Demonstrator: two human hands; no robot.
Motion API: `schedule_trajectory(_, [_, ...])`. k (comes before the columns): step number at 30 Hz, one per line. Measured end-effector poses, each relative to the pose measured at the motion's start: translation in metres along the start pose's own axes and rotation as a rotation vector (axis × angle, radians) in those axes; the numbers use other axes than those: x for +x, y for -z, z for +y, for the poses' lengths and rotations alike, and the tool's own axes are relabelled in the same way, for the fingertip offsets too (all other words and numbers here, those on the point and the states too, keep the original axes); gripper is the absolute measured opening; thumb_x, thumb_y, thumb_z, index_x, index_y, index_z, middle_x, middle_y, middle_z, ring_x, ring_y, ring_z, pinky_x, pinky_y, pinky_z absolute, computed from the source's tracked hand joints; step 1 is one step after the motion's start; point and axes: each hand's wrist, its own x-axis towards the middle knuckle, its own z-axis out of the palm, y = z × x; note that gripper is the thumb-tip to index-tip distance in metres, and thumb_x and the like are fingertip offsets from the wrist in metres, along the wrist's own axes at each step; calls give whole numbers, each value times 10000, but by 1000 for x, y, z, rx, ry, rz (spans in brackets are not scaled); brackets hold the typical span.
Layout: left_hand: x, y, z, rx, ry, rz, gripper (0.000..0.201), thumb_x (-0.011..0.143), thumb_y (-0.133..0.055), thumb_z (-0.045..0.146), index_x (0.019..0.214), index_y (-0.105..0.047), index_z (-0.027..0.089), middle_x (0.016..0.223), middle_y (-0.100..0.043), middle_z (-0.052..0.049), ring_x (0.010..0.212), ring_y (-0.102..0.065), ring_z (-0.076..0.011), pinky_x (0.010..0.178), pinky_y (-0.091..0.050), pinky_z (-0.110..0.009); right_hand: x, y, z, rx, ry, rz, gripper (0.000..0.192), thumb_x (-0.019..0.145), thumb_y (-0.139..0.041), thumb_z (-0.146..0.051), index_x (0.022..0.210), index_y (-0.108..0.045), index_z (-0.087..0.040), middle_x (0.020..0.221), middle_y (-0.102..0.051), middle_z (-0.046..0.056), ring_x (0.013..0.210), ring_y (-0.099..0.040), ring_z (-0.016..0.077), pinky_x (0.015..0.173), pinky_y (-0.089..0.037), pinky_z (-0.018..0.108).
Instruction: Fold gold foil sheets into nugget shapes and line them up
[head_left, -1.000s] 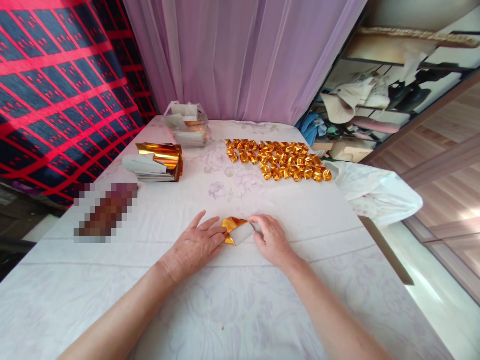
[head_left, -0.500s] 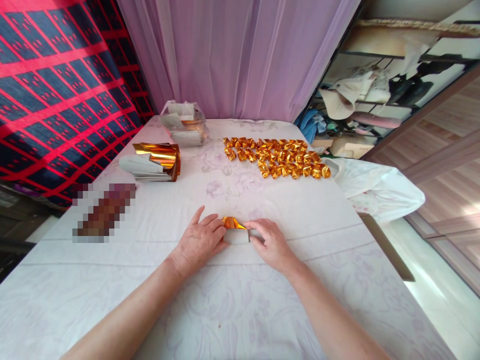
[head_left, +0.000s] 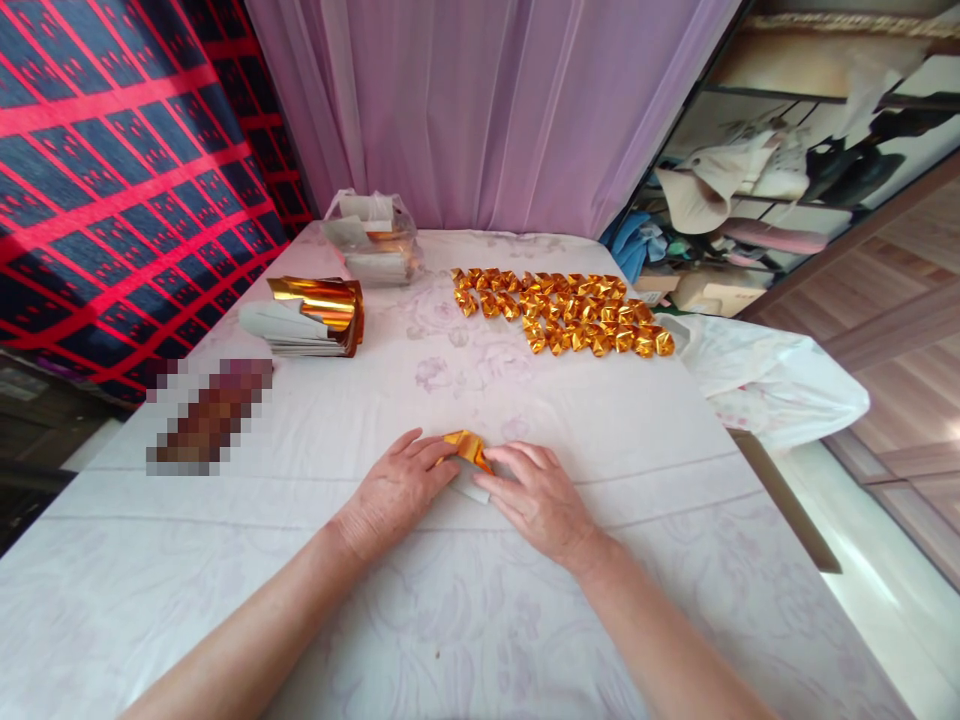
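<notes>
A partly folded sheet of gold foil paper (head_left: 466,446) lies on the table in front of me, gold on one side and white on the other. My left hand (head_left: 401,482) grips its left end, with the fingertips on the gold fold. At the right end, my right hand (head_left: 534,492) has thumb and fingers closed on the paper's edge. A white strip of the sheet shows between the hands, toward me. Beyond them, folded gold foil pieces (head_left: 574,312) stand in rows at the far right of the table.
A stack of gold foil paper (head_left: 311,318) rests at the left, with a clear plastic bag (head_left: 371,240) of more paper behind it. A blurred-out item (head_left: 214,415) lies near the left edge. A white bag (head_left: 787,380) hangs by the right edge, below a shelf with shoes (head_left: 780,165).
The gold side has been folded further over the white strip, and the paper has turned slightly. My right hand has come forward over its right end. The view has shifted a little.
</notes>
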Motion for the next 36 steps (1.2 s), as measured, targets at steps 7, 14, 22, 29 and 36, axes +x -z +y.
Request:
schedule_trajectory(7, [-6,-2,13,-55,63,92,184,904,-530,94,1020,-653,168,1383,-535,-124,1268,-526,-255,1063,-461,-419,-5,-5,-1,65,-36,-29,198,885,-643,-214,1047,-729,-288,1334,-557,96,1232,-499,268,978,-474,466])
schedule_trajectory(14, [-7,-4,19,-133,199,158,187,900,-500,57,1027,-579,169,1096,-627,-81,1016,-630,-190,904,-563,-331,-6,-8,0,143,-98,6,145,887,-639,-223,988,-732,-270,1326,-561,88,1235,-493,262,1004,-453,484])
schedule_trajectory(22, [-7,-3,18,-112,81,85,165,903,-506,81,994,-616,163,1095,-662,-88,1063,-626,-219,970,-524,-375,-4,-7,2,211,-200,21,98,878,-612,-197,849,-693,-245,1279,-601,74,1204,-532,248,997,-457,471])
schedule_trajectory(29, [5,5,36,-97,224,75,249,946,-528,395,903,-630,172,983,-664,-93,937,-633,-252,958,-481,-501,-3,-11,0,186,-245,46,86,889,-597,-208,859,-671,-240,1238,-639,73,1172,-564,250,970,-470,467])
schedule_trajectory(36, [17,4,49,-55,385,50,153,923,-582,316,876,-658,192,964,-667,-71,966,-623,-267,1016,-413,-556,-3,-12,0,175,-257,35,41,883,-612,-208,877,-644,-233,1213,-658,79,1143,-587,252,948,-477,453])
